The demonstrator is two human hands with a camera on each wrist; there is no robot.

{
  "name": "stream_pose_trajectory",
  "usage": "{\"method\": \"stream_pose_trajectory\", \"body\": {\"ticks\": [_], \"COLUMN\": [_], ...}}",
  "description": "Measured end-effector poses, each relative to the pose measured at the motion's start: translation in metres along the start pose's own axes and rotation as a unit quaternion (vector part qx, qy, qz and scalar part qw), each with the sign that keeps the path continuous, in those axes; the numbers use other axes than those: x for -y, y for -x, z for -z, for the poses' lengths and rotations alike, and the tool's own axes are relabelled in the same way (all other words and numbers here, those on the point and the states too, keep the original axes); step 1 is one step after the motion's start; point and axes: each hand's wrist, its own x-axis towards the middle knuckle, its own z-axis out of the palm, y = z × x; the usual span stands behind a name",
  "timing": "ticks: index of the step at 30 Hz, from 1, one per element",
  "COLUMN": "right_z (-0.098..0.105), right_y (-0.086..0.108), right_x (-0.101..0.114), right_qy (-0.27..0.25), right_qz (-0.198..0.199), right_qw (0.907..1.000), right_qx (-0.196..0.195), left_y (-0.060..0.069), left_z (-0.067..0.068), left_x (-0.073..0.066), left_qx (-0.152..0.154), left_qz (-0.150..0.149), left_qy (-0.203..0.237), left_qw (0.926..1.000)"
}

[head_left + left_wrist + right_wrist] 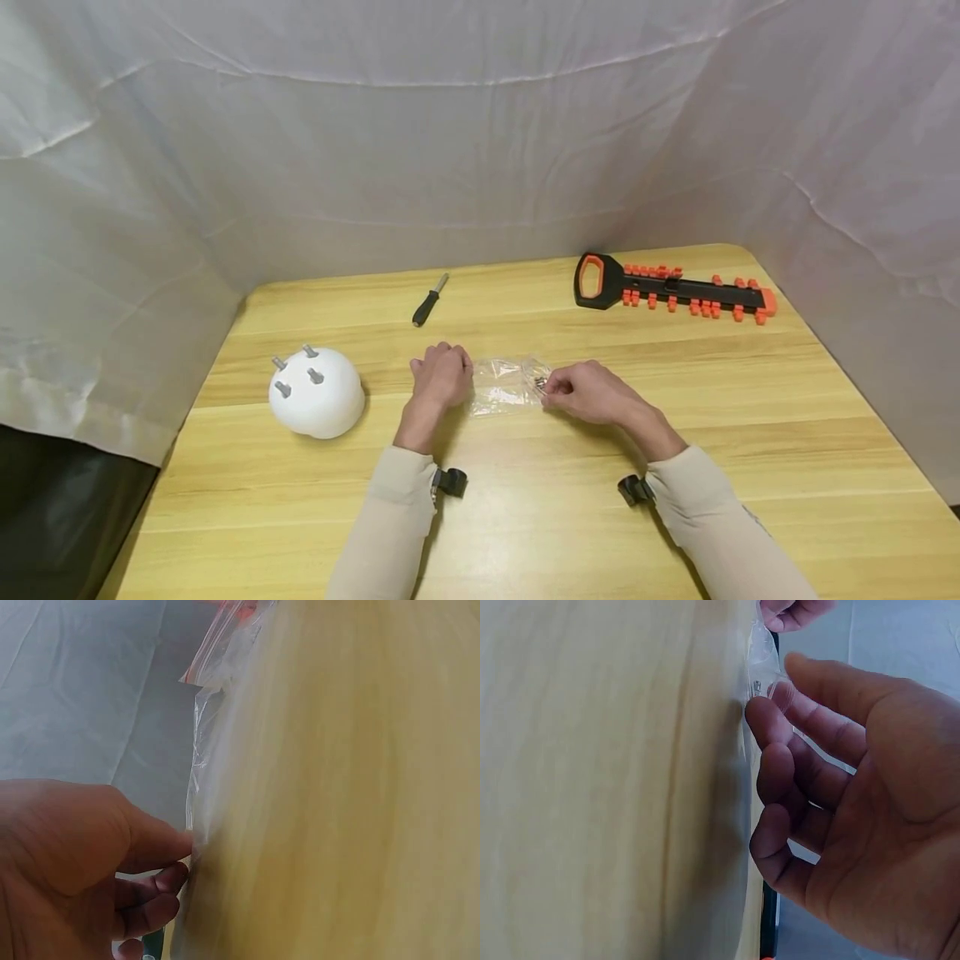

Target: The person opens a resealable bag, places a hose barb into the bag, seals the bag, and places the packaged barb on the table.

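A clear plastic zip bag (pixel 501 385) lies flat on the table between my two hands. Small metal screws (pixel 540 382) show through the plastic at its right end. My left hand (pixel 442 375) pinches the bag's left edge; in the left wrist view, the thumb (pixel 161 844) meets the plastic with the other fingers curled below. At the opposite end my right hand (pixel 596 392) holds the bag beside the screws. The right wrist view has its fingers (pixel 771 774) curled at the plastic, with the exact grip partly hidden.
A screwdriver (pixel 430 302) with a black handle lies behind the left hand. To the left sits a white rounded object (pixel 318 404) with several grey pegs upward. A black bar with orange clips (pixel 690 290) lies at the back right. Pale curtains (pixel 480 150) enclose the table.
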Motion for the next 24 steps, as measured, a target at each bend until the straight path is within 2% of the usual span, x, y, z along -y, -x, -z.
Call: {"method": "stream_pose_trajectory", "body": {"ticks": [11,18,24], "right_z": [0.001,0.010,0.018], "right_y": [0.001,0.000,-0.010], "right_x": [0.000,-0.004,-0.012], "right_qy": [0.025,0.037,0.056], "right_qz": [-0.019,-0.042,-0.043], "right_qw": [0.9993,0.9979,0.9963], "right_qx": [-0.019,-0.034,-0.050], "left_y": [0.002,0.011,0.022], "left_z": [-0.001,0.007,0.012], "left_x": [-0.001,-0.003,-0.009], "left_qx": [-0.001,0.050,0.096], "left_qz": [-0.012,0.004,0.014], "left_qy": [0.007,0.046,0.043], "left_qw": [0.9999,0.9977,0.9943]}}
